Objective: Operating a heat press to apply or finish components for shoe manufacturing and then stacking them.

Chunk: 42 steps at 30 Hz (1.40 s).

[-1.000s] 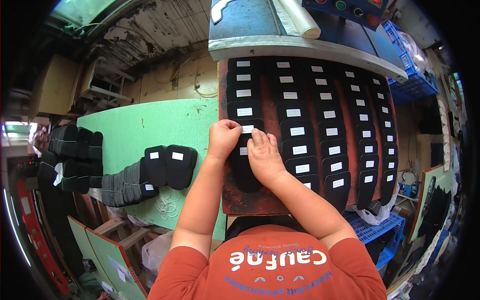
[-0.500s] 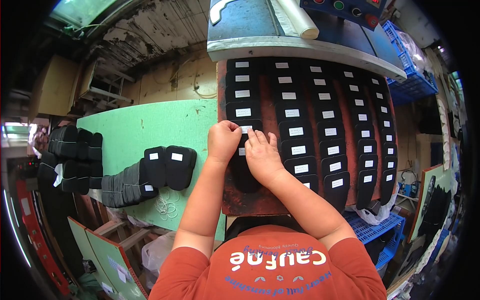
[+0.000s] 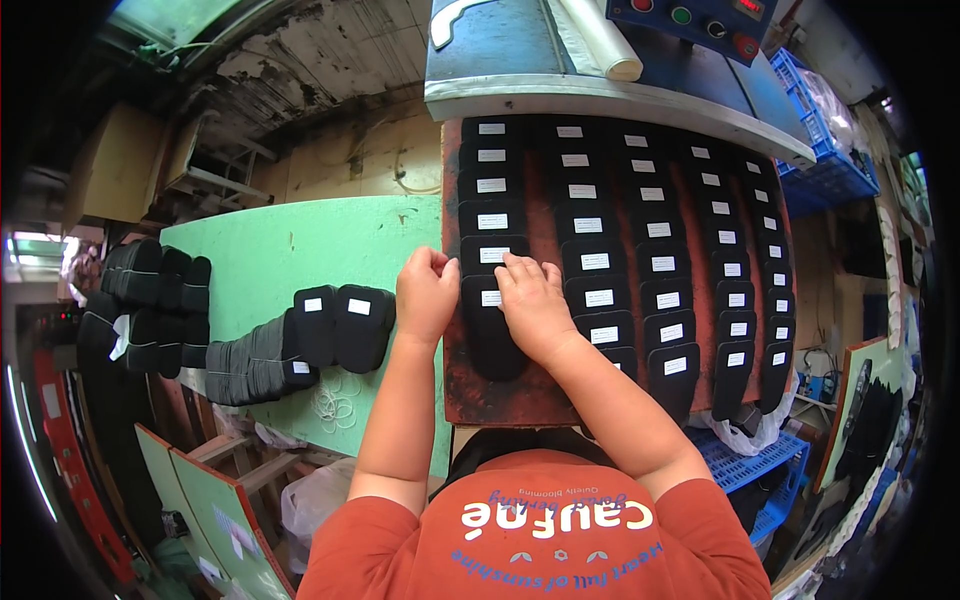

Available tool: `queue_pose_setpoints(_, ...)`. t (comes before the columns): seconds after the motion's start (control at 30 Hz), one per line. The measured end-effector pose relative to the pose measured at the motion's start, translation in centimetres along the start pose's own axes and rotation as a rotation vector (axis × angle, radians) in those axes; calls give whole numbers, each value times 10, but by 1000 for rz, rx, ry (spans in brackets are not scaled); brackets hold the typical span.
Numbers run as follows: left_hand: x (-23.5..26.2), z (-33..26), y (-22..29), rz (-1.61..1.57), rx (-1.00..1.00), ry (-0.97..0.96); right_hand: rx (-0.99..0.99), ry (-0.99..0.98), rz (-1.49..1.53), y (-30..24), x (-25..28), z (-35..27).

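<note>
Black insole-shaped pads with rounded ends lie in several overlapping columns on a worn red board, each bearing a small white label. My right hand [image 3: 532, 300] is open, its fingers stretched flat over the near part of the leftmost column. Its fingertips touch the nearest pad [image 3: 494, 340], beside that pad's partly covered label [image 3: 491, 298]. Just left of this column, at the edge of the red board [image 3: 480, 402], my left hand [image 3: 427, 293] is closed with curled fingers and the thumb drawn in. Whatever it pinches, if anything, is hidden.
On the green table [image 3: 300, 230] at left lie a row of stacked pads [image 3: 250, 365], two labelled pads [image 3: 363, 328], tied bundles [image 3: 150, 285] and loose white bands [image 3: 335, 402]. A blue machine with a metal front edge [image 3: 620, 100] stands beyond the board; blue crates [image 3: 825, 165] are at right.
My left hand has come off the label in the leftmost column and moved left, beside the pads. My right hand stays over the column, its fingers now beside the nearest label. The view has shifted slightly.
</note>
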<state>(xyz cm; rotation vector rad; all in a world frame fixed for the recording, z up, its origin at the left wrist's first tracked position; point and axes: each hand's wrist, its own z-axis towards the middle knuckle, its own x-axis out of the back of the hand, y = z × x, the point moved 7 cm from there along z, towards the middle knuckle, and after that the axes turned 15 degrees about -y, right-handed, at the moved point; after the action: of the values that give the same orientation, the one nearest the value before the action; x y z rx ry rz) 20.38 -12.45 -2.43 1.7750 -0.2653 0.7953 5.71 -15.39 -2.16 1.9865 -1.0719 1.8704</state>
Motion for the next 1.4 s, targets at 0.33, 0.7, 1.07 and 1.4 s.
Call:
queue_pose_setpoints(0.33, -24, -61, -25, -208, 109, -126, 19, 54, 284, -9, 6, -60)
queue_pose_setpoints(0.7, -21, -49, 25, 182, -268, 21, 59, 84, -36, -22, -18, -63)
queue_pose_setpoints(1.07, -37, -47, 32, 259, -237, -83, 22, 81, -159, -23, -30, -59)
queue_pose_setpoints(1.4, -28, -50, 26, -104, -240, -231, 11, 94, -189, -25, -30, -59)
